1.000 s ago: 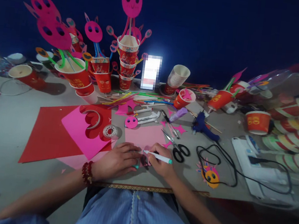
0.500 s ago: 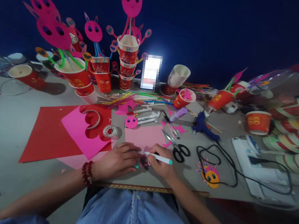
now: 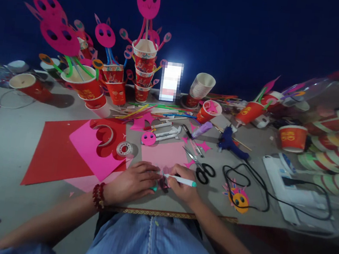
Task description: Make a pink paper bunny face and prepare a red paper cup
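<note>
My right hand [image 3: 183,184] grips a white marker [image 3: 183,180] with a teal end, its tip at a small pink paper piece [image 3: 165,182] on the table. Flat on the table beside it lies my left hand [image 3: 137,178], fingers stretched toward that piece and resting at its left edge. A small teal marker cap [image 3: 154,188] peeks out under the left hand near the thumb; whether it is held there is hidden. Just beyond both hands is a pale pink sheet [image 3: 162,152]. Black-handled scissors [image 3: 203,169] lie right of the right hand.
Left are a red sheet [image 3: 53,154], a hot-pink sheet [image 3: 99,162] and a tape roll [image 3: 124,149]. A glue gun [image 3: 229,142] with a looping cord is at the right. Behind stand stacked paper cups [image 3: 144,77], pink-faced figures and a bright phone [image 3: 171,81].
Almost nothing differs. The marker in my right hand has shifted very slightly at its tip; my left hand stays on the paper.
</note>
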The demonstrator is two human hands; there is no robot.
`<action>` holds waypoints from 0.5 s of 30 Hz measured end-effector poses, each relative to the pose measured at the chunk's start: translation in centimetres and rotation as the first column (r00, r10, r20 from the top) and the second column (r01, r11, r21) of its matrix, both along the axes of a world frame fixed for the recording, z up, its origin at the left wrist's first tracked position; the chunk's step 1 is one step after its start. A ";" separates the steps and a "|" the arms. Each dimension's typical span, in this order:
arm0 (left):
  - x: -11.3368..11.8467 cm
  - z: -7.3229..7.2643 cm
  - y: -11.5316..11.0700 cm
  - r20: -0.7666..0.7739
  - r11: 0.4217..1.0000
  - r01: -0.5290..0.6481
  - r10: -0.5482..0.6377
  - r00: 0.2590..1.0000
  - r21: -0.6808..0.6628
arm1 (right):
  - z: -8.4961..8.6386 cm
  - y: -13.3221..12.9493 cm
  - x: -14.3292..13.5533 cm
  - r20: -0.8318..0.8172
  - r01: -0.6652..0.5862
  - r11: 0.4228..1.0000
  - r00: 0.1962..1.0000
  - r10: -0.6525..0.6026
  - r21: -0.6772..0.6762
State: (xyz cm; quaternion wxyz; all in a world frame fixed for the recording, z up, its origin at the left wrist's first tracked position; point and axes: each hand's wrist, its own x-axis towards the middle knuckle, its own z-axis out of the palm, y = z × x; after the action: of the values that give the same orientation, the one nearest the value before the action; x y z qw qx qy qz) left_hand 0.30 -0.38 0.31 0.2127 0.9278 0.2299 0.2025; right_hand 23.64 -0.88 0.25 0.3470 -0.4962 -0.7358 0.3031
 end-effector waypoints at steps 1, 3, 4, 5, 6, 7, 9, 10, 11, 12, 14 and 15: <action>0.0 0.0 0.0 0.001 1.000 0.003 -0.003 1.000 0.002 | 0.0 0.0 0.0 0.000 -0.002 1.000 1.000 0.002 0.000; 0.0 0.0 0.0 0.003 1.000 0.004 -0.004 1.000 0.006 | 0.0 0.0 0.0 -0.001 -0.005 1.000 1.000 0.005 0.001; 0.0 -0.1 0.0 0.003 1.000 0.003 -0.003 1.000 0.006 | 0.0 0.0 0.0 -0.003 -0.006 1.000 1.000 0.006 0.001; 0.0 -0.1 0.0 0.004 1.000 0.000 0.000 1.000 0.006 | 0.0 0.0 0.0 -0.004 -0.006 1.000 1.000 0.006 0.002; 0.0 -0.1 0.0 0.003 1.000 -0.002 0.002 1.000 0.006 | 0.0 0.0 0.0 -0.006 -0.007 1.000 1.000 0.007 0.002; 0.0 -0.2 0.0 0.002 1.000 -0.006 0.006 1.000 0.005 | 0.0 0.0 0.0 -0.007 -0.007 1.000 1.000 0.007 0.003; -0.1 -0.3 -0.1 0.000 1.000 -0.010 0.010 1.000 0.004 | 0.0 0.0 0.0 -0.011 -0.009 1.000 1.000 0.009 0.003; -0.1 -0.3 -0.1 0.000 1.000 -0.010 0.010 1.000 0.004 | 0.0 0.0 0.0 -0.014 -0.011 1.000 1.000 0.011 0.002; -0.1 -0.3 -0.1 0.000 1.000 -0.009 0.009 1.000 0.004 | 0.0 0.0 0.0 -0.017 -0.013 1.000 1.000 0.013 0.001; -0.1 -0.3 -0.1 0.000 1.000 -0.006 0.006 1.000 0.004 | 0.0 0.0 0.0 -0.021 -0.015 1.000 1.000 0.015 0.000; -0.1 -0.3 -0.1 0.001 1.000 -0.004 0.004 1.000 0.002 | -0.1 0.0 0.1 -0.033 -0.014 1.000 0.999 0.014 -0.004; 0.0 -0.3 0.0 -0.001 1.000 -0.004 0.004 1.000 0.000 | -0.1 0.0 0.1 -0.041 -0.009 1.000 0.999 0.009 -0.005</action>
State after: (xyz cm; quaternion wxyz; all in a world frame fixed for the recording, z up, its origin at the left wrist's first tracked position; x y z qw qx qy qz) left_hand 0.27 -0.42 0.06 0.2121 0.9275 0.2318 0.2026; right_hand 23.72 -0.93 0.12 0.3596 -0.4875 -0.7300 0.3165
